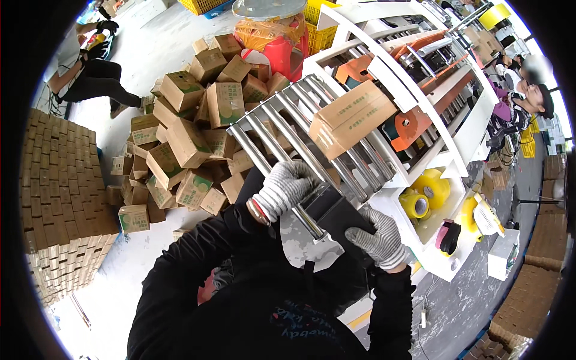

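Note:
Both my hands wear grey knit gloves and hold a black rectangular object over the near end of a steel roller conveyor. My left hand closes round its upper left end, while my right hand wraps round its lower right end. Just beyond the object, a sealed brown carton lies on the rollers, leading toward a white-framed machine with orange parts.
Loose cartons form a heap on the floor to the left, beside stacked cartons. A white bin with yellow tape rolls stands right of the conveyor. One person works at upper left, others at upper right.

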`<action>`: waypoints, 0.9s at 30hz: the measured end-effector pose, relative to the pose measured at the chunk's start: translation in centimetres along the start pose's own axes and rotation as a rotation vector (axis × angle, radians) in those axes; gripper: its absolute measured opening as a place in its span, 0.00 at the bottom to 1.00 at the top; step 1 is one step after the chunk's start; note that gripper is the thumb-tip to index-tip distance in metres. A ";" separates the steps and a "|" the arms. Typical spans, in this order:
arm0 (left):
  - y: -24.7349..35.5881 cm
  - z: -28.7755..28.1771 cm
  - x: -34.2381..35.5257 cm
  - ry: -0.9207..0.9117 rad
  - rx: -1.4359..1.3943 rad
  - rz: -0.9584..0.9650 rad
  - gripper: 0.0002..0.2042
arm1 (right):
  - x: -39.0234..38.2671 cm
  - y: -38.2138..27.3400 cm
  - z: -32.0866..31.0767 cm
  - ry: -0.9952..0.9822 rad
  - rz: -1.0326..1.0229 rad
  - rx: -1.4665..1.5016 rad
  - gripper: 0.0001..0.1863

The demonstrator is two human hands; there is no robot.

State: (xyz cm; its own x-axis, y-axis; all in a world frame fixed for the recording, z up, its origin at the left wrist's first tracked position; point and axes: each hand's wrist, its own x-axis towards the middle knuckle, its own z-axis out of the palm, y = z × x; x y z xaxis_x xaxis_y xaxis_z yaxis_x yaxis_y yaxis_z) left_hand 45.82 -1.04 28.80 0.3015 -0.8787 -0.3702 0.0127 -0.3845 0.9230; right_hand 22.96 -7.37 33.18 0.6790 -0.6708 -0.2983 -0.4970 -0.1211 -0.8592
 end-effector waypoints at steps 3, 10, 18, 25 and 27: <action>5.6 -2.7 5.0 0.066 0.042 0.023 0.03 | -0.1 0.0 -4.9 0.064 0.027 0.073 0.22; 9.6 -6.7 16.7 0.005 0.065 0.142 0.06 | 3.4 5.5 -9.6 0.314 -0.041 0.154 0.18; -4.9 -2.6 22.6 -0.038 0.337 0.089 0.14 | 7.6 9.8 -8.0 0.193 0.061 0.337 0.17; -1.1 -3.9 21.3 0.093 0.693 -0.006 0.29 | 8.5 12.0 -7.2 0.161 0.029 0.334 0.18; 3.4 -2.8 18.4 0.136 0.616 0.240 0.39 | 8.4 10.5 -6.9 0.237 -0.045 0.364 0.18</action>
State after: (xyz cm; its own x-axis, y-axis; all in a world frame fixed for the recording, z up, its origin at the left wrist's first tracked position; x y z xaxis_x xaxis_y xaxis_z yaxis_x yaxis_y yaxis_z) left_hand 54.06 -17.72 25.43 0.3462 -0.9319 -0.1087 -0.6032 -0.3098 0.7350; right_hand 19.74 -19.33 24.48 0.5314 -0.8255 -0.1903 -0.2182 0.0837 -0.9723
